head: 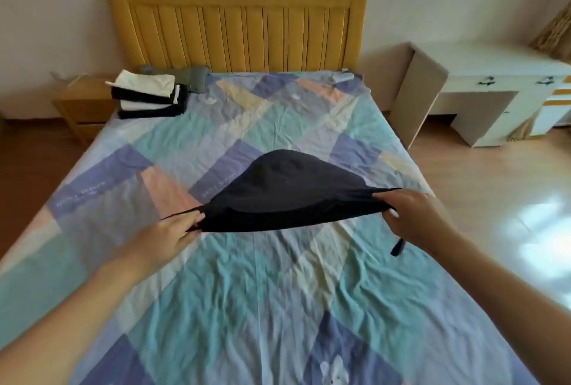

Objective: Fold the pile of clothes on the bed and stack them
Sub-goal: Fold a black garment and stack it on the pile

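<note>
The bed (278, 307) carries a patchwork sheet in teal, blue, pink and cream blocks, with a slatted yellow headboard (238, 29) far beyond both hands. A dark garment (290, 196) hangs stretched between the hands above the middle of the sheet; its near edge runs taut from hand to hand and its far part bulges in a rounded hump away from the person. The left hand (173, 230) pinches the garment's left corner between thumb and fingers, where a thin cord (180, 213) extends just beyond the fingertips. The right hand (411, 214) is closed on the right corner, and a short dark strap (397, 247) dangles beneath it. A stack (151, 95) of folded clothes, alternating white and dark, lies well beyond the left hand at the bed's far left corner, beside a wooden nightstand (82, 106). A white desk (494, 75) stands on the wood floor, far beyond the right hand.
</note>
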